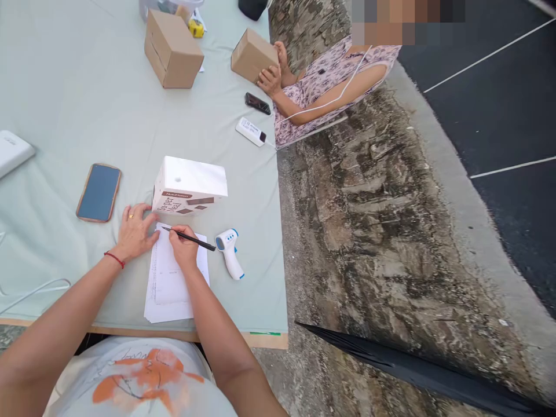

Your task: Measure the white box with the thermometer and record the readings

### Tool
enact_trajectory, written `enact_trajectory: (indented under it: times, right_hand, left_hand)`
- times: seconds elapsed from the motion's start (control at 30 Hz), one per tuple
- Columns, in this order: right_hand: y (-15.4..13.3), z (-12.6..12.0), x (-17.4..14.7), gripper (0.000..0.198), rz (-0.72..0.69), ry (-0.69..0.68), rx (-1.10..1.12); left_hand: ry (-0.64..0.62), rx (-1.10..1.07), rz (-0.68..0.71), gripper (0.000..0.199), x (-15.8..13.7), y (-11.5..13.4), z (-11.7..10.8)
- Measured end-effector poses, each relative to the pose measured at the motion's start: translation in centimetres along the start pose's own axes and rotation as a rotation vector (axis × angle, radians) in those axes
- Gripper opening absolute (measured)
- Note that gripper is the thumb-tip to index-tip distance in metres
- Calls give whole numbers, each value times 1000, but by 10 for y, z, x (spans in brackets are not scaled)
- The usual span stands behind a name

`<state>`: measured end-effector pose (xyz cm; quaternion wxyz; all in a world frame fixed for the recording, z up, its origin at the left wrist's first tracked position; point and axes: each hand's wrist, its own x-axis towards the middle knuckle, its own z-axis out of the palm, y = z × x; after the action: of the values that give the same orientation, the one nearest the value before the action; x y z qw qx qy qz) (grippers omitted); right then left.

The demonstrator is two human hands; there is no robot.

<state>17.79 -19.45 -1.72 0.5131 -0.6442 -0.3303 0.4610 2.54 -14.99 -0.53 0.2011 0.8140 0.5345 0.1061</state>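
Note:
A black pen [195, 239] is gripped in my right hand [183, 248], its tip at the top of a stack of white paper sheets [171, 289]. Faint print shows on the sheets. My left hand [135, 231] lies with fingers spread on the cloth, its thumb at the paper's left edge. Just beyond both hands stands a white and brown printed box [193, 176], close to the left fingertips. A white and blue infrared thermometer [230, 253] rests right of the paper. Left of my left hand lies a smartphone [99, 192] with a dark screen.
Across the table a person's hands [271, 78] hold a cardboard box [253, 56]. Another cardboard box [174, 52], a yellow tape measure [196, 28], a black device [258, 103] and a white device [251, 131] lie nearby. A white power bank-like object [14, 152] sits far left.

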Motion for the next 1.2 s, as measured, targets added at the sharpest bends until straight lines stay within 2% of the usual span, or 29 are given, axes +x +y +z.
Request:
enact_trajectory:
  times: [0.33, 1.0, 1.2]
  right_hand:
    - [16, 5, -2, 31, -64, -45, -155]
    - [13, 4, -2, 28, -61, -87, -200]
    - [16, 4, -1, 28, -55, -57, -166]
  left_hand:
    - [-3, -33, -6, 27, 0, 0, 2]
    - [0, -29, 4, 26, 1, 0, 1]
    - [-4, -41, -3, 26, 2, 1, 0]
